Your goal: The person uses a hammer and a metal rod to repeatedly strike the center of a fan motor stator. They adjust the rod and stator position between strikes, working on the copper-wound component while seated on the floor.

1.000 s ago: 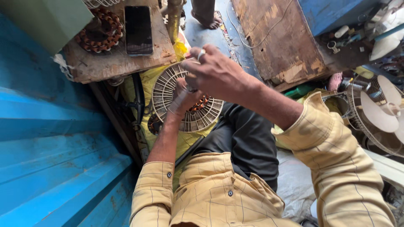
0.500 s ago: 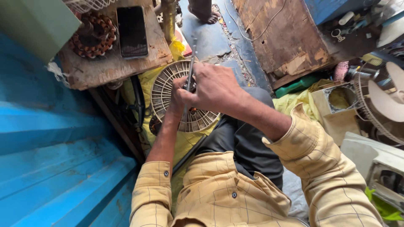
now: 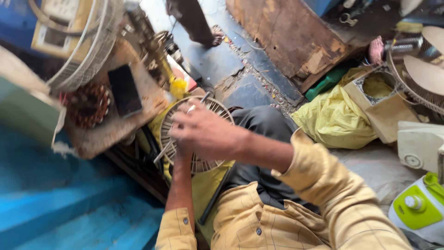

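Your right hand (image 3: 203,132) is closed in a grip on a thin metal tool (image 3: 196,104), its tip poking out above your knuckles. It sits right over the round stator (image 3: 203,162), a ring of slotted metal plates resting on your lap over a yellow cloth (image 3: 206,185). Your left hand (image 3: 181,150) comes up from below and is mostly hidden behind the right; it seems to steady the stator's rim, but I cannot tell how its fingers stand.

How far along you are is hard to judge: your hands cover the middle of the stator. The slots that show around the rim look bare of wire, so I would judge that any winding is yet to be done.

Just left of your knee is a worn wooden surface (image 3: 115,132). On it lie a dark phone (image 3: 124,90) and a second stator (image 3: 88,104), this one with copper coils in place. A wire fan guard (image 3: 88,51) leans above them.

Blue painted boards (image 3: 55,203) fill the lower left. To your right lie a yellow bag (image 3: 337,115), a cardboard box (image 3: 381,109), a fan (image 3: 423,76) and a green and white appliance (image 3: 418,206). Ahead are a cracked blue floor (image 3: 222,62) and a scuffed plank (image 3: 286,34).
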